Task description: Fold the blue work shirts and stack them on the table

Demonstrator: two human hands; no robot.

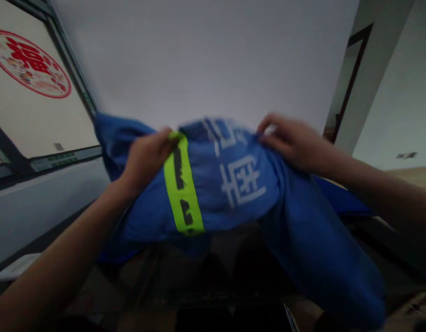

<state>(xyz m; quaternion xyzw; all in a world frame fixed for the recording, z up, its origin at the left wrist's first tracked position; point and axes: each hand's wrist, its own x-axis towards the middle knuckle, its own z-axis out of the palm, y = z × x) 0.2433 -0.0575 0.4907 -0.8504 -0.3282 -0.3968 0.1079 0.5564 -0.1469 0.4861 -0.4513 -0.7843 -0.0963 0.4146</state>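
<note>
A blue work jacket (213, 184) is stretched in the air between my two hands, with a neon-yellow band (184, 184) and white printed characters on it. My left hand (148, 152) pinches its upper edge at the top of the yellow band. With thumb and fingers, my right hand (285, 140) grips the upper edge to the right of the lettering. A long part like a sleeve hangs down at the right, blurred by motion. Another blue portion droops at the far left, behind my left hand.
Below the jacket is a dark, shiny tabletop (157, 276). More blue cloth (337, 196) lies behind my right forearm. A white flat object (17, 267) is at the left. A pale wall (213, 60) stands ahead, beside a window with a red round sticker (31, 64).
</note>
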